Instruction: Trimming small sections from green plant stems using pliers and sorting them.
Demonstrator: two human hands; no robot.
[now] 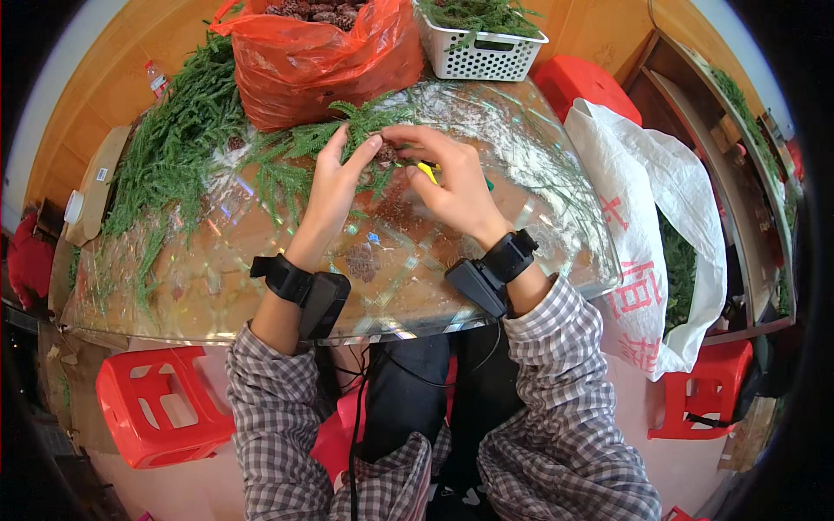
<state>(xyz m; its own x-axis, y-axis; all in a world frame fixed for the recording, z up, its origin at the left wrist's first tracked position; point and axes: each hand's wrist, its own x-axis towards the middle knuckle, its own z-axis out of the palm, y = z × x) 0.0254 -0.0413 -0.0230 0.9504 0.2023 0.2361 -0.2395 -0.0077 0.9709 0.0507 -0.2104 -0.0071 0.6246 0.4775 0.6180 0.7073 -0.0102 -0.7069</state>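
Note:
A small brown pine cone [387,152] is between my two hands, over the near side of a red bag. My right hand [456,182] curls around it, fingertips at its upper edge. My left hand [333,187] is closed over a green needle sprig [369,115], its thumb tip touching the cone; the exact grip is partly hidden. Beneath my right hand lies a yellow-handled tool [427,172], mostly covered, so its kind cannot be made out. More green sprigs [285,180] lie beside my left hand.
A red plastic bag [317,65] of pine cones stands at the back. A white perforated basket [482,56] holds greenery. Green branches [178,130] pile up at left on the glass-topped table [417,300]. A white sack [621,174] hangs at right; red stools [165,404] stand below.

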